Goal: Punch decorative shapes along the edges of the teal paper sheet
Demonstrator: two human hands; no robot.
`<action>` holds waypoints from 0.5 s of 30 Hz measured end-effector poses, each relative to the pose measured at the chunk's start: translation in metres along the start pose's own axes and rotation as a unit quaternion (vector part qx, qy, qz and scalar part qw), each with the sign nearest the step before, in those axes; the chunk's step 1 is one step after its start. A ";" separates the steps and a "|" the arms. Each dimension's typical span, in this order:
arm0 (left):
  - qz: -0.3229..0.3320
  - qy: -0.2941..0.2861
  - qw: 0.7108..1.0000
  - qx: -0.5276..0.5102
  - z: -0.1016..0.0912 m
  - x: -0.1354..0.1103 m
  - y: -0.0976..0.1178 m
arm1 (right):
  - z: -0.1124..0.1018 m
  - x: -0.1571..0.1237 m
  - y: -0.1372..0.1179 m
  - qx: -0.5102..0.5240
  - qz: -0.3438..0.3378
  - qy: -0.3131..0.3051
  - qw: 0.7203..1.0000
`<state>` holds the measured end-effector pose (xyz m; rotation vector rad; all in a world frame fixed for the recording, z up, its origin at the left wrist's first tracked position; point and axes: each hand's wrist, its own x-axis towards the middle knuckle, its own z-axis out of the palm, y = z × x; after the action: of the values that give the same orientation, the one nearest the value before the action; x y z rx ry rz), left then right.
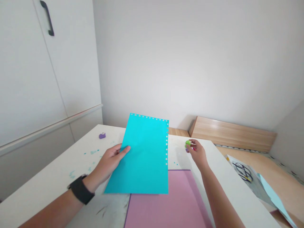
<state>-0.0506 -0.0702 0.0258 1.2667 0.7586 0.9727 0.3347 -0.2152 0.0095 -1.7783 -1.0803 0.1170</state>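
Observation:
A bright blue sheet of paper is held up over the table by my left hand, thumb on the front and fingers behind. Small flower-shaped holes run along its top edge and down part of its right edge. To the right of the sheet, my right hand is closed around a small green craft punch. Just under that punch, purple and pink bits show, partly hidden by my fingers. A purple craft punch sits at the table's far left.
Beneath the sheet lies a pink mat on the white table. Tiny blue paper bits are scattered about. At the right is a wooden bed with papers and a black cable on it. White cabinets stand left.

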 end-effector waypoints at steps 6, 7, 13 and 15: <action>0.075 0.043 0.994 0.071 -0.006 0.000 0.009 | 0.061 -0.052 -0.069 0.189 -0.013 -0.176 0.966; 0.091 0.046 0.991 0.088 -0.007 0.000 0.010 | 0.066 -0.058 -0.072 0.193 -0.010 -0.179 0.965; 0.142 0.061 0.978 0.140 -0.013 0.003 0.009 | 0.070 -0.073 -0.070 0.174 -0.011 -0.167 0.970; 0.149 0.057 0.976 0.147 -0.014 0.004 0.006 | 0.067 -0.074 -0.069 0.164 -0.015 -0.169 0.972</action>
<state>-0.0624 -0.0603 0.0296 1.6262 0.8393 1.2163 0.2136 -0.2144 0.0030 -1.4723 -1.2462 0.5649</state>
